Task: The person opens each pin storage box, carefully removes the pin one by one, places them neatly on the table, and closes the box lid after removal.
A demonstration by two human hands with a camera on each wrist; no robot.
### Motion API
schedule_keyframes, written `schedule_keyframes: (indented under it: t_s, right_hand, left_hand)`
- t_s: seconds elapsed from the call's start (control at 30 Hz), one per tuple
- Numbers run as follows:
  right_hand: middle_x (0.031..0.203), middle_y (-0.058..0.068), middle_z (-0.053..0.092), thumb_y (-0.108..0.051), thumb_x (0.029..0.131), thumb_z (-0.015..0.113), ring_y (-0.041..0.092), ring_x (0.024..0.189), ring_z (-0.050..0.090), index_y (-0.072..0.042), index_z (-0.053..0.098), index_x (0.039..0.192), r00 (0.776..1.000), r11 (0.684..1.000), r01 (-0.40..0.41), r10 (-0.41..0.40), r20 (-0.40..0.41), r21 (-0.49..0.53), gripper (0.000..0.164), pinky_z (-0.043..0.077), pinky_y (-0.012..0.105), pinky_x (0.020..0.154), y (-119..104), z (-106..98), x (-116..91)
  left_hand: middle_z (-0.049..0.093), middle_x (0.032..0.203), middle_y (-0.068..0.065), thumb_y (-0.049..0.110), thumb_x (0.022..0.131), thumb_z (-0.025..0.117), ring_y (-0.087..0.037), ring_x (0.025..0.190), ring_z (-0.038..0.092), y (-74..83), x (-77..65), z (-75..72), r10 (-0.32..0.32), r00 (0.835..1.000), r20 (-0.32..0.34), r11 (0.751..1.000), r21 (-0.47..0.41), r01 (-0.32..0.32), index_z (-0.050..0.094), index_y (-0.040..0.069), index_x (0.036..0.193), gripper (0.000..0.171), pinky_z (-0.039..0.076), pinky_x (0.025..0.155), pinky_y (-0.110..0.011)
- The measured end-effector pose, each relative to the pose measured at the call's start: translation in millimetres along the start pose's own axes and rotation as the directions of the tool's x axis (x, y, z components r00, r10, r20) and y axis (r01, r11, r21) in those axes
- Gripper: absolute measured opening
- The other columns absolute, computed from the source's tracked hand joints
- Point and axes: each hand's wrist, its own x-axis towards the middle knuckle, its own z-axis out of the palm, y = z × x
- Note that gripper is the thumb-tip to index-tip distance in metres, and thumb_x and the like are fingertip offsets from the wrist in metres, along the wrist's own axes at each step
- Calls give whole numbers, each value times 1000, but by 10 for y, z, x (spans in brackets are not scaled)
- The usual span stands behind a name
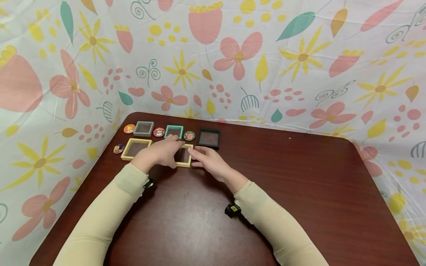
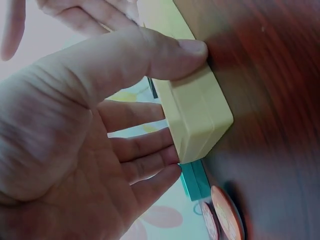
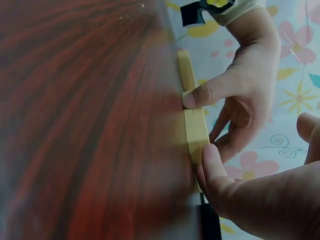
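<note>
A small yellow square frame (image 1: 190, 159) with a dark, clear-looking middle lies between both hands. My left hand (image 1: 164, 150) grips it from the left, thumb (image 2: 175, 57) against its near side and fingers (image 2: 150, 135) reaching to its far side. From the right, my right hand (image 1: 214, 163) touches the right end with extended fingertips (image 3: 211, 156). Just behind stands a teal frame (image 1: 180, 127), partly covered by the left hand. A larger yellow frame (image 1: 124, 154) lies left of the left hand.
Along the back are a grey-green frame (image 1: 144, 135), a black frame (image 1: 215, 146), and round badges: orange (image 1: 129, 128), red (image 1: 159, 132) and dark green (image 1: 189, 136). Another badge (image 1: 118, 148) lies at the left edge. A flower-patterned cloth (image 1: 239, 88) hangs behind the brown table (image 1: 293, 192).
</note>
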Motion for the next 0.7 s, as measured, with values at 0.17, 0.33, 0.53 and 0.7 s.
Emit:
schedule_keyframes:
  t_s: [0.17,0.33,0.53,0.7]
  right_hand:
    - [152,13,35,-65,90,57,27,122,54,-1,25,153,1000,999,10,-10,-3,36,96,44,42,99,4,67,55]
    - [147,15,40,-65,90,56,28,124,51,-1,30,151,1000,998,21,-21,-3,56,92,45,42,98,11,106,77]
    - [147,13,42,-65,89,58,26,121,54,-1,26,153,1000,1000,6,-6,16,28,96,45,40,97,46,117,106]
    - [150,8,39,-68,88,57,23,120,55,-4,23,155,1000,999,6,-5,14,-47,99,46,38,95,43,69,72]
  left_hand:
    - [43,136,-10,25,70,84,-27,125,38,-83,-31,6,0,1000,-8,1000,-28,-1,46,10,146,86,46,88,-42]
    - [39,141,-10,24,71,83,-26,129,35,-142,-65,30,-4,1000,-15,998,-70,3,42,11,149,89,46,89,-42]
    - [37,145,-12,19,71,83,-28,130,32,-171,-124,44,-24,999,-37,993,-115,19,39,9,150,91,46,90,-44]
    - [38,143,-15,24,69,85,-29,128,32,-157,-174,19,-26,998,-57,994,-103,20,40,7,149,94,46,92,-45]
